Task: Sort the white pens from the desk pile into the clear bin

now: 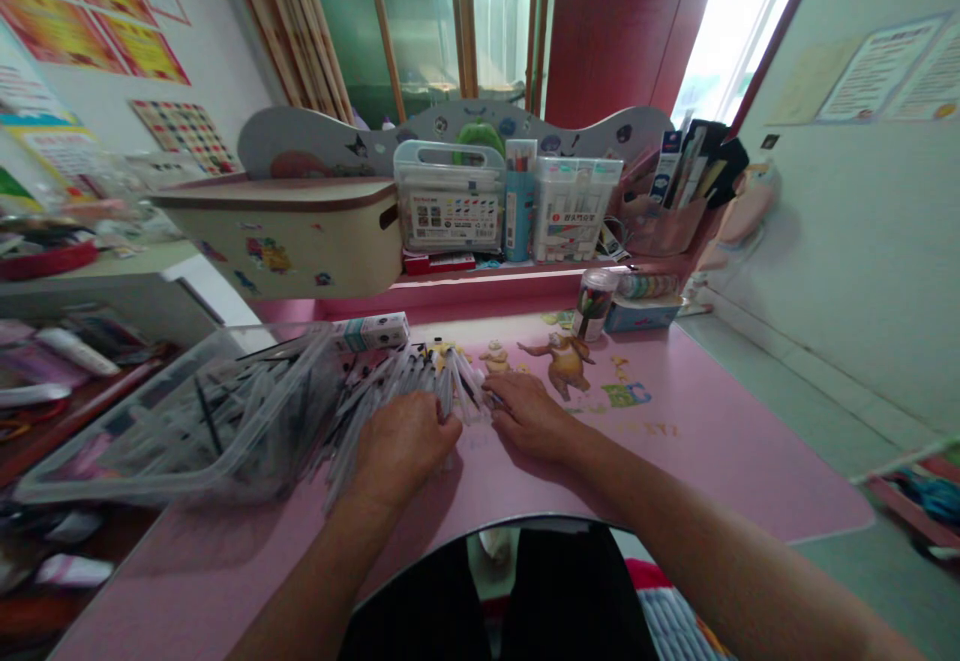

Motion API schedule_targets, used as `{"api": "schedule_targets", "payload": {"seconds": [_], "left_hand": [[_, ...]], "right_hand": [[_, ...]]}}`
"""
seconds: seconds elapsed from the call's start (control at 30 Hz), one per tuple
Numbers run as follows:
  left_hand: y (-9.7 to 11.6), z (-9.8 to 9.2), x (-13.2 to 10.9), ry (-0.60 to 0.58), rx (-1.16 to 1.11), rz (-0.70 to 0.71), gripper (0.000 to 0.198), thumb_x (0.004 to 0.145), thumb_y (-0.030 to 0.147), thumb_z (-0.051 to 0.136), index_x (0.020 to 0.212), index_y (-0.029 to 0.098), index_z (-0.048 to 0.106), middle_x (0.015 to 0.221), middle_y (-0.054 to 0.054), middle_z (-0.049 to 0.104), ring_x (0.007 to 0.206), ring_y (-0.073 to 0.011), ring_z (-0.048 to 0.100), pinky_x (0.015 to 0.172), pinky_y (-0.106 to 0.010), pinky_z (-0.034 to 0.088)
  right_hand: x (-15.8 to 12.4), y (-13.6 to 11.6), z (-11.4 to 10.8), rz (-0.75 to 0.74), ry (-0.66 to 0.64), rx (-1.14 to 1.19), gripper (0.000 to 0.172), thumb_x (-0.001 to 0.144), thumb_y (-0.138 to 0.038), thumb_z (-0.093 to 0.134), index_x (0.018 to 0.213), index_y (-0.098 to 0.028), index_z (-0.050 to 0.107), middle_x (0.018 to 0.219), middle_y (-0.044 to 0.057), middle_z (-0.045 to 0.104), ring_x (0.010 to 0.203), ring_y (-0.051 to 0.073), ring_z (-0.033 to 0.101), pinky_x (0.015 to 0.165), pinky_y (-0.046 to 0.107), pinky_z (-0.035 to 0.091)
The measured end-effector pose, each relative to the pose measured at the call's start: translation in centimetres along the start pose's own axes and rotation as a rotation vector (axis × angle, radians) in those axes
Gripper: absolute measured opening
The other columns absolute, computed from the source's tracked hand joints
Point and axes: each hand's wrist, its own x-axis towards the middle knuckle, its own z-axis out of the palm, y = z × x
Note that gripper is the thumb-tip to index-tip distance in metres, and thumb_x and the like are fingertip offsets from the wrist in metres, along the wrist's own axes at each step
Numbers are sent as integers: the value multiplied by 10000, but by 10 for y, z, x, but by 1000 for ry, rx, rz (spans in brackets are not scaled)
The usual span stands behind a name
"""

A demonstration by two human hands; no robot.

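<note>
A loose pile of thin, translucent pens (367, 396) with dark tips is spread on the pink desk (720, 421), just right of a clear plastic bin. My left hand (409, 441) lies over the right part of the pile, its fingers curled round some of the pens. To its right, my right hand (525, 411) rests low over the desk, fingers bent together at the pile's right end; what they hold, if anything, is too small to make out. The clear bin (247, 476) holds many more such pens.
A white box (371, 331) lies behind the pile. At the back right stand a clear jar (595, 303) and a blue box (643, 315). The shelf behind carries a lidded cream bin (300, 251), marker cases (450, 206) and a pen holder (664, 226).
</note>
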Motion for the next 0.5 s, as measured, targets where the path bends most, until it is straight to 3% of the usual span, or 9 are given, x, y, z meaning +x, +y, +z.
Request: {"api": "schedule_targets", "payload": {"seconds": [0.1,0.17,0.3,0.37,0.5], "left_hand": [[4,0,9,9,-349,59,235,726,339,523,564,189,604,606,-57,623,635,-201,588,577,-292,347],[13,7,16,-66,-716,75,239,698,343,531,513,193,541,509,-3,506,512,-140,476,508,-265,287],[35,29,27,-180,-1309,-1,302,702,418,568,510,206,469,443,60,364,392,-83,270,424,-243,182],[43,37,28,-145,-1367,21,288,702,410,611,536,189,531,468,41,444,412,-89,345,431,-233,236],[48,48,21,-9,-1242,186,219,788,337,603,708,159,704,678,-45,661,645,-167,598,605,-261,439]], "right_hand": [[3,2,0,-19,31,74,283,854,-139,517,1119,-163,610,1119,125,645,1062,255,549,948,399,374],[5,1,-4,19,116,205,208,862,-149,501,1023,-169,631,1052,107,654,1005,242,562,929,393,394],[5,-10,-14,271,246,798,209,920,-288,475,824,-186,631,845,58,622,763,187,569,730,324,469],[4,-16,-16,408,219,1201,253,904,-403,530,827,-187,637,781,38,603,671,159,555,630,284,466],[4,-20,-11,517,212,1410,243,801,-392,677,923,-184,644,771,22,609,621,126,556,518,219,431]]}}
